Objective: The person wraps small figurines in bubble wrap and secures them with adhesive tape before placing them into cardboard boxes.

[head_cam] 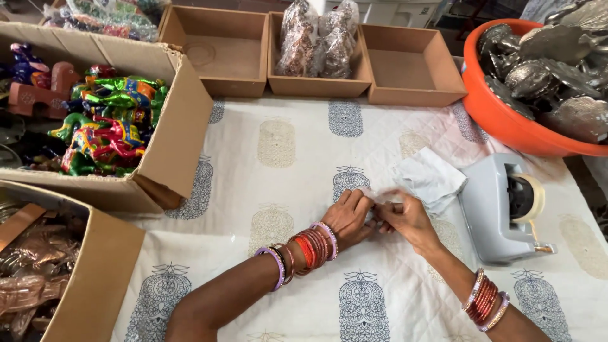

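Left hand: the left hand (350, 215) rests on the surface (278, 190), fingers curled and pinching one end of a small pale wrapped piece (382, 197).
Wrapped piece: it sits between the two hands, just above the cloth; what is inside is too small to tell.
Right hand: the right hand (408, 218) touches the left, its fingertips pressed together on the other end of the same piece.
Stage: judging from the grip, the wrapping looks partly done, the ends not yet closed; no tape is seen on it.
Paper: loose pale sheets (430, 178) lie just beyond the right hand.
Tape dispenser: a grey one (503, 212) stands to the right of the right hand, untouched.
Far left: an open carton of bright painted figures (107, 126).
Beyond the hands: shallow brown trays (218, 54), one holding wrapped bundles (316, 41).
Far right: an orange tub (500, 117) of grey metal pieces (551, 69).
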